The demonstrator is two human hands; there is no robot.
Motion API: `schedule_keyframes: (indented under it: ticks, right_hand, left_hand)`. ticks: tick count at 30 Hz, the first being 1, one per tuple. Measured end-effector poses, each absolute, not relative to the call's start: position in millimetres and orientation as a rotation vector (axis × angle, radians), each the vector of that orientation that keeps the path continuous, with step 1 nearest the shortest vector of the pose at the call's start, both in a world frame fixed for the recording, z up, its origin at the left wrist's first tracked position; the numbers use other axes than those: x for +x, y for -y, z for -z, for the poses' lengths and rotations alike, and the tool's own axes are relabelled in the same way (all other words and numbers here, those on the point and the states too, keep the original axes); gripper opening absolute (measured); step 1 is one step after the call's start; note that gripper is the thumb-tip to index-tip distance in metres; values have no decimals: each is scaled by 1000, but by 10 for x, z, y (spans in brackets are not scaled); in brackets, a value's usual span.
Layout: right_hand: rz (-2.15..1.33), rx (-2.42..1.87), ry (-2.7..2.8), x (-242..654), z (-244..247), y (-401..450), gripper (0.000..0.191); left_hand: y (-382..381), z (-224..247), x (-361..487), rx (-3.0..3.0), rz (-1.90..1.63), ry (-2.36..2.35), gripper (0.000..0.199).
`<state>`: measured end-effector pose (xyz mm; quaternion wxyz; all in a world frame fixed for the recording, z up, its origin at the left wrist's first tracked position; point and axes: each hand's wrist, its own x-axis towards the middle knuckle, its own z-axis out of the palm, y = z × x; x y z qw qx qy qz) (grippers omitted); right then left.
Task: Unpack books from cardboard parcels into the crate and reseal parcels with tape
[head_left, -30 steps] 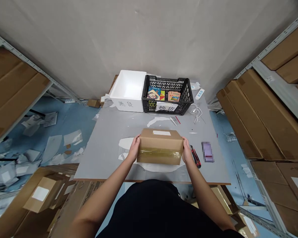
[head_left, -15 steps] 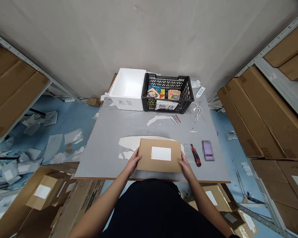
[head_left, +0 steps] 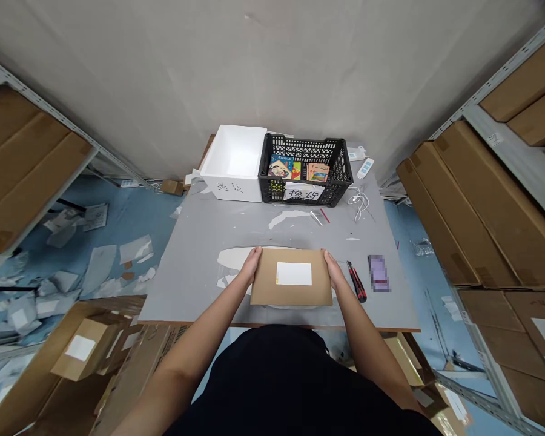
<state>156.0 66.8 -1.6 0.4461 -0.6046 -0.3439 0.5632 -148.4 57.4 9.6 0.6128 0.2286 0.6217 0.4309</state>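
Note:
A flat brown cardboard box [head_left: 293, 295] with a white label [head_left: 293, 274] on its top face is held between my two hands near the table's front edge. My left hand [head_left: 251, 264] grips its left side toward the far corner, and my right hand [head_left: 333, 270] grips the right side the same way. Partly hidden under the box is a white torn patch [head_left: 231, 259] on the tabletop. A red and black utility knife [head_left: 356, 282] lies just right of my right hand. Beyond it is a purple, blurred-out flat object [head_left: 379, 274].
At the grey table's [head_left: 186, 260] back stand a white foam box [head_left: 236, 189] and a black crate [head_left: 306, 197] holding booklets [head_left: 281, 168]. A white cable [head_left: 358, 200] lies at right. Shelves with cartons [head_left: 476, 212] flank both sides; an open carton [head_left: 79, 309] stands lower left.
Both hands have slid along the box's sides toward its far corners. The box has shifted slightly away from me, and its near edge now appears higher in view.

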Motion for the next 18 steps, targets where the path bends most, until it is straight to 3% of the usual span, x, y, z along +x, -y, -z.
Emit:
schedule_keyframes:
  ticks: [10, 15, 18]
  right_hand:
    - [-1204, -1392, 873, 1582, -260, -492, 32]
    - [-1319, -1409, 825, 1665, -52, -202, 66]
    - [-1379, -1476, 818, 1734, 18, -90, 71]
  left_hand:
    - [-299, -296, -1543, 878, -1251, -1418, 49]
    - [-65, -69, -1617, 883, -1133, -1540, 60]
    - [-36, -2, -1695, 767, -1042, -1542, 63]
